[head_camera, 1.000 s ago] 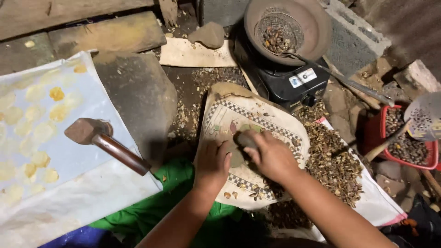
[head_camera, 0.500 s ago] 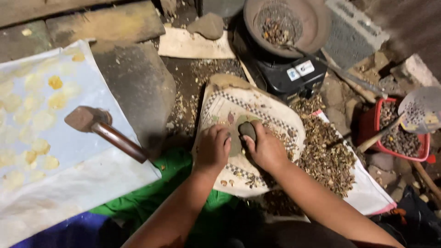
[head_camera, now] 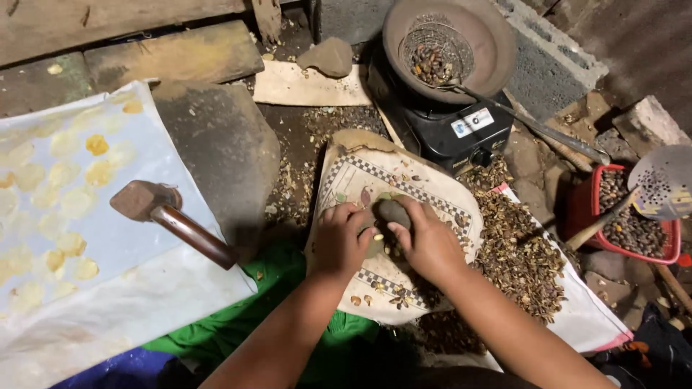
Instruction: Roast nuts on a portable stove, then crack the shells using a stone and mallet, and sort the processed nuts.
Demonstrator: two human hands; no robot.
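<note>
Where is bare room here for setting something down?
Free: the dark stone slab between the white sheet and the patterned cloth. Crowded: husks right of the hands, and around the stove.

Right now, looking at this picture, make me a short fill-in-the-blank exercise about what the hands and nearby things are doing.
1. The right hand presses a dark ____ onto the patterned cloth.
2. The wooden-handled mallet lies on the ____ sheet.
3. The perforated ladle rests over the ____ basket of seeds.
4. The left hand lies ____ the right hand.

Missing words: stone; white; red; beside
</note>
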